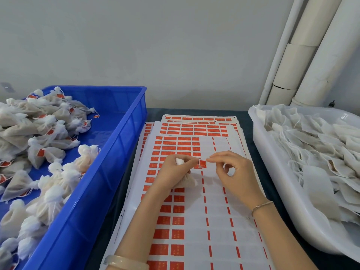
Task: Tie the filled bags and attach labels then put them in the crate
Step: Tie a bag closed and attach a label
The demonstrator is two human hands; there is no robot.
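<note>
Although stacked sheets cover most of the dark worktop [251, 121], its bare surface shows as a strip along the back edge. A large blue rectangular plastic crate [109, 152] fills the left side, running from the back edge to the front. Opposite it, along the right edge, sits a white plastic tub [261, 145]. Between the two lie overlapping white backing sheets of small red rectangular labels [175, 221], the top sheet with many of its places peeled bare. Inside the crate, a heap of tied white mesh bags with red labels [39, 133] is piled against its left part. The tub holds a heap of flat, untied white mesh bags [311, 145].

Over the middle of the top sheet, the left hand [171, 170] curls its fingers round the neck of a filled white mesh bag [188, 183], whose body hangs below the palm. The right hand [233, 168] pinches one small red label [202, 163] between thumb and forefinger, its other fingers loosely curled. That label sits just beside the left fingertips, above the sheet.
</note>
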